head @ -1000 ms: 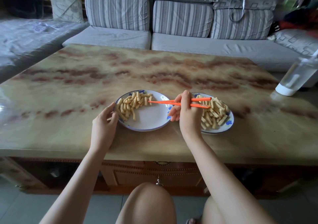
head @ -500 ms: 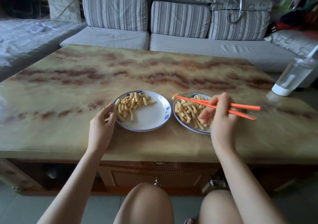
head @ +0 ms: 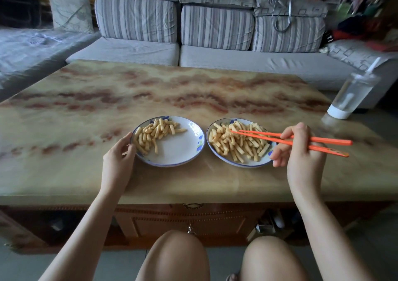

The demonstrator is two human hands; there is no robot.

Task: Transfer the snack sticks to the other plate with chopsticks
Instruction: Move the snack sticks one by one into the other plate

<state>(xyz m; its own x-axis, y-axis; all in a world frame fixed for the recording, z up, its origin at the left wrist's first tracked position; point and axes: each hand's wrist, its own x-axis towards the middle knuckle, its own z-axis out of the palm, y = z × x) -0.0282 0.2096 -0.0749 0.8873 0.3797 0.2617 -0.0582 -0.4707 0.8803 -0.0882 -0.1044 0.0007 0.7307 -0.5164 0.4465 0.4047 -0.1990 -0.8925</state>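
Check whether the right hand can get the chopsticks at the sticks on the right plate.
Likely yes: the right hand grips the chopsticks, whose tips sit over the sticks heaped on the right plate, with nothing between.

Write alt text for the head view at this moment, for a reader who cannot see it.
A right hand holds orange chopsticks with tips over the fuller right plate of snack sticks; the left hand holds the rim of the left plate, which has fewer, on a marbled table.
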